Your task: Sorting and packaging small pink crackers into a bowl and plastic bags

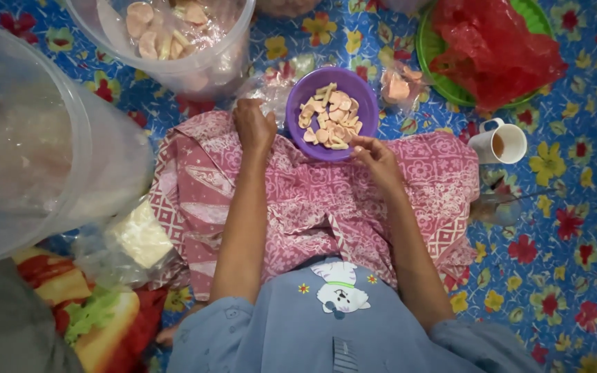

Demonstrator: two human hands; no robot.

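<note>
Head view, and you're looking straight down at a purple bowl [333, 114] of pale pink and cream crackers [329, 119], sitting at the far edge of the pink patterned cloth [298, 200] over your lap. Your right hand [376, 156] is at the bowl's near right rim, fingers pinched together on something small and pale; what it is, you cannot tell from here. Your left hand [253, 126] is just left of the bowl, curled closed around the crinkled edge of a clear plastic bag [271, 90] that lies against the bowl's left side.

Move outward. Just right of the bowl sits a small clear packet [399, 86] with a few crackers inside. Beyond that, far right, a green plate [431, 52] carries a crumpled red plastic bag [495, 48]. Nearer on the right stands a white mug [500, 143] with brown drink in it. Far and slightly left, a big clear tub [181, 41] holds more of the crackers. At the left edge, a large translucent container [29, 138] fills the view, with a clear bag [129, 242] holding something pale beside it. Everything rests on a blue flowered mat [575, 228].
</note>
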